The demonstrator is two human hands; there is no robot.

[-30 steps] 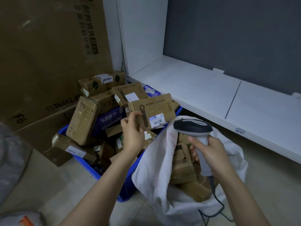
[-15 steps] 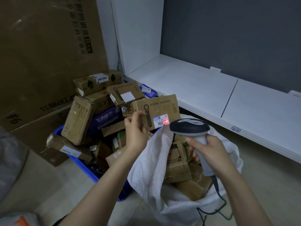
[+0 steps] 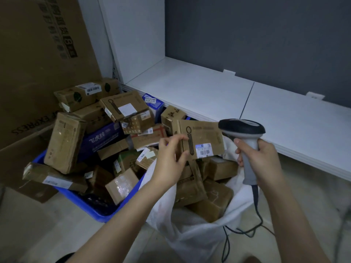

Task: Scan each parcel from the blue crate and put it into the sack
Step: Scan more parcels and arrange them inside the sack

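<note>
My left hand (image 3: 171, 156) pinches the left edge of a flat brown parcel (image 3: 204, 137) with a white barcode label at its lower right. The parcel hangs over the open mouth of the white sack (image 3: 190, 230), which holds several brown boxes. My right hand (image 3: 260, 160) grips the handle of a grey and black barcode scanner (image 3: 241, 128), whose head is just right of the parcel. The blue crate (image 3: 91, 209) on the left is heaped with several cardboard parcels.
A low white shelf (image 3: 218, 95) runs along the back and right, under a grey wall. Large flattened cardboard sheets (image 3: 38, 63) lean on the left behind the crate. The scanner's black cable (image 3: 254, 215) trails down past the sack onto the pale floor.
My left hand has carried the parcel rightward from above the crate to above the sack. The red scan light seen on the label half a second ago is gone.
</note>
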